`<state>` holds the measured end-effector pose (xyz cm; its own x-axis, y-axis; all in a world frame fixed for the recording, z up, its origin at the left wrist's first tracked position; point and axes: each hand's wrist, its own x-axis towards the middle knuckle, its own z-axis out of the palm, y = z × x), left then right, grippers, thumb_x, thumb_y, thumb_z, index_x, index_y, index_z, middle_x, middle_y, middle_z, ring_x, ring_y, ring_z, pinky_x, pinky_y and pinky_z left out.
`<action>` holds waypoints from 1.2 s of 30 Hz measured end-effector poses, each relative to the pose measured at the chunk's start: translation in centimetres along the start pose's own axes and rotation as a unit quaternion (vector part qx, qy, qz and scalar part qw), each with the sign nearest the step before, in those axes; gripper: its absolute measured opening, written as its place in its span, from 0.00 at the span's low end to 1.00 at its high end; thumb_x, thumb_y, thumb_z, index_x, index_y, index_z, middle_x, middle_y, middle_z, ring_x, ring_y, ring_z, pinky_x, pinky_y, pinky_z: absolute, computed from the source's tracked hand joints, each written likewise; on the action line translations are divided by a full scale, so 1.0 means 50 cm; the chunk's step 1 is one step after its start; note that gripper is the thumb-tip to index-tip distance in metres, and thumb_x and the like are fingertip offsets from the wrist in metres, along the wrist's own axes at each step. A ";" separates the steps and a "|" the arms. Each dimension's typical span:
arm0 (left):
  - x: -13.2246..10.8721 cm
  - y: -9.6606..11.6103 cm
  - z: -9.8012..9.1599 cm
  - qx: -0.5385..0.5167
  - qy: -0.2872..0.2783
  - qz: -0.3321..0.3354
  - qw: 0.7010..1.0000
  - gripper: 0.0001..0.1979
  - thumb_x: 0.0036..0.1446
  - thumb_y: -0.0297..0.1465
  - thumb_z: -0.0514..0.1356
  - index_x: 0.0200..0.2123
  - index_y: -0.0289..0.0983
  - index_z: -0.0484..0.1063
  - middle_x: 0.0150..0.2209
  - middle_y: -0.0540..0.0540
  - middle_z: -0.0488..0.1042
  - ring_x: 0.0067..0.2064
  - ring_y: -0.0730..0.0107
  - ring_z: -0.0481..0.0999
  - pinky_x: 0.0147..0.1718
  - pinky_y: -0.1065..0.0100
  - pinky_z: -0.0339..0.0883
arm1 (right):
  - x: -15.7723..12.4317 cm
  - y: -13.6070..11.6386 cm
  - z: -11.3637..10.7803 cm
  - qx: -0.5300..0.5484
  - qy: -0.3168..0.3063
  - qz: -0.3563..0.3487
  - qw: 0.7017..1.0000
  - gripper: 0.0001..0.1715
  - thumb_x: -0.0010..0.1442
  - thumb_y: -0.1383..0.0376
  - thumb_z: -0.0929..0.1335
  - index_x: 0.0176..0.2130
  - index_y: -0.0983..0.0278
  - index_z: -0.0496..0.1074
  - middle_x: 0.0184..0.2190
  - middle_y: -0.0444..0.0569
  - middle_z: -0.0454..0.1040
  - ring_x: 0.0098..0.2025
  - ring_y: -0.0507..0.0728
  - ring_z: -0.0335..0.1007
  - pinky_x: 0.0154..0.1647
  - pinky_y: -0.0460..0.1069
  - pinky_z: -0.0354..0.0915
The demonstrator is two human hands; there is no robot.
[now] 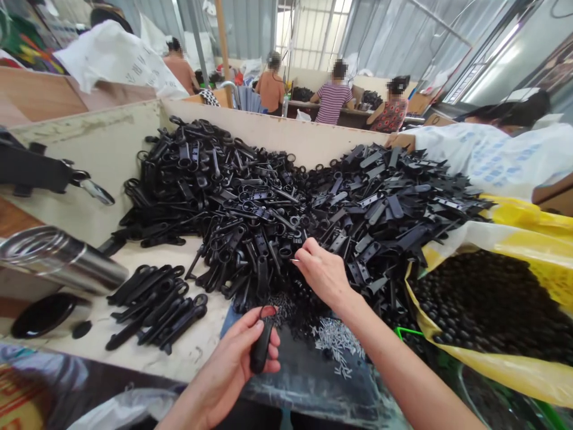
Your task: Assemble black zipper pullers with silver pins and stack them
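My left hand is closed around a black plastic handle piece with a ring at its upper end. My right hand is closed in a pinch in front of the heap, and a thin silvery pin sticks out from its fingertips. Below that hand, loose silver pins lie on a dark mat, beside a patch of small dark metal parts. Several black ringed pieces lie side by side on the bench to the left.
Heaps of black plastic parts, ringed and flat, fill the middle. A yellow bag of black beads stands right. Left are a steel tumbler and a phone-holder-like black object. Several people sit at the back.
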<state>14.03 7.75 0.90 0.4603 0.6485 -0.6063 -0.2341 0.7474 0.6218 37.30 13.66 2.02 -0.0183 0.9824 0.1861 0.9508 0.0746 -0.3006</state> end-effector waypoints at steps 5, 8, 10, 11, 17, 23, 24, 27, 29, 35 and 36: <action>-0.003 -0.009 -0.007 0.001 -0.017 -0.007 1.000 0.25 0.54 0.39 0.71 0.53 0.36 0.75 0.34 0.45 0.79 0.33 0.67 0.75 0.31 0.68 0.70 | -0.089 -0.004 -0.031 0.167 -0.007 -0.004 0.986 0.09 0.70 0.61 0.66 0.38 0.60 0.73 0.43 0.49 0.80 0.36 0.55 0.76 0.36 0.47 0.70; -0.006 -0.031 0.001 -0.008 -0.024 -0.002 1.000 0.25 0.54 0.42 0.72 0.52 0.37 0.77 0.36 0.45 0.79 0.33 0.71 0.73 0.29 0.71 0.65 | -0.173 -0.045 -0.008 0.450 -0.043 0.049 0.891 0.12 0.67 0.56 0.69 0.35 0.61 0.74 0.40 0.50 0.82 0.36 0.57 0.78 0.34 0.48 0.72; -0.010 -0.048 0.010 -0.026 -0.022 0.007 0.999 0.25 0.53 0.44 0.73 0.50 0.38 0.78 0.38 0.47 0.78 0.32 0.73 0.71 0.28 0.72 0.64 | -0.222 -0.076 0.018 0.525 -0.053 0.077 0.846 0.13 0.65 0.55 0.71 0.34 0.62 0.75 0.38 0.50 0.82 0.34 0.57 0.78 0.34 0.49 0.73; -0.013 -0.056 0.014 -0.038 -0.019 0.010 0.999 0.25 0.52 0.44 0.73 0.50 0.38 0.78 0.38 0.48 0.77 0.32 0.74 0.70 0.28 0.73 0.63 | -0.243 -0.089 0.030 0.521 -0.038 0.086 0.849 0.13 0.65 0.56 0.71 0.34 0.62 0.76 0.38 0.50 0.82 0.32 0.56 0.77 0.33 0.49 0.73; -0.024 -0.101 0.020 -0.060 -0.002 0.020 0.998 0.26 0.51 0.44 0.74 0.51 0.42 0.78 0.38 0.50 0.74 0.33 0.74 0.69 0.30 0.72 0.64 | -0.314 -0.123 0.058 0.335 0.096 0.030 0.937 0.08 0.69 0.63 0.68 0.42 0.58 0.79 0.39 0.50 0.79 0.34 0.57 0.78 0.31 0.48 0.73; -0.039 -0.131 0.012 0.005 -0.005 0.034 0.999 0.29 0.54 0.48 0.71 0.56 0.41 0.76 0.41 0.45 0.77 0.36 0.69 0.71 0.33 0.70 0.64 | -0.337 -0.111 0.034 0.269 0.129 -0.012 0.954 0.09 0.68 0.67 0.68 0.45 0.56 0.79 0.38 0.50 0.80 0.35 0.58 0.80 0.34 0.49 0.77; -0.043 -0.129 0.011 0.032 -0.020 0.030 0.999 0.30 0.54 0.49 0.70 0.56 0.40 0.76 0.38 0.45 0.78 0.35 0.69 0.71 0.33 0.69 0.64 | -0.338 -0.107 0.027 0.273 0.126 -0.016 0.954 0.11 0.68 0.68 0.68 0.46 0.56 0.79 0.38 0.50 0.80 0.35 0.58 0.80 0.35 0.49 0.77; -0.056 -0.118 0.006 0.137 -0.046 0.020 0.989 0.33 0.58 0.50 0.65 0.61 0.37 0.73 0.30 0.47 0.76 0.32 0.67 0.70 0.34 0.67 0.64 | -0.342 -0.102 0.011 0.281 0.107 -0.038 0.953 0.12 0.69 0.69 0.68 0.47 0.57 0.80 0.38 0.50 0.79 0.35 0.57 0.80 0.34 0.47 0.76; -0.065 -0.111 0.002 0.211 -0.045 0.014 0.976 0.33 0.62 0.49 0.61 0.64 0.38 0.69 0.30 0.48 0.75 0.33 0.66 0.71 0.36 0.65 0.64 | -0.344 -0.103 0.006 0.274 0.098 -0.057 0.955 0.11 0.69 0.69 0.68 0.47 0.58 0.80 0.37 0.49 0.79 0.33 0.55 0.79 0.32 0.46 0.75; -0.087 -0.103 -0.017 0.364 -0.066 0.015 0.929 0.26 0.70 0.42 0.52 0.68 0.45 0.64 0.36 0.48 0.74 0.39 0.64 0.73 0.44 0.62 0.66 | -0.346 -0.109 0.005 0.267 0.106 -0.084 0.954 0.11 0.70 0.68 0.68 0.52 0.62 0.75 0.32 0.46 0.79 0.31 0.53 0.78 0.33 0.44 0.75; -0.089 -0.101 -0.017 0.374 -0.073 0.014 0.924 0.25 0.70 0.42 0.51 0.67 0.46 0.64 0.36 0.49 0.74 0.40 0.64 0.73 0.44 0.62 0.65 | -0.347 -0.109 0.004 0.270 0.104 -0.091 0.953 0.09 0.70 0.68 0.69 0.50 0.62 0.75 0.31 0.46 0.79 0.30 0.52 0.78 0.33 0.44 0.75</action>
<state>12.42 1.22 0.03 0.5859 0.5987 -0.5462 0.3857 0.3867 0.8377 32.38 -3.73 0.23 -0.0512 0.8937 0.4457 0.6384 0.3725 -0.6736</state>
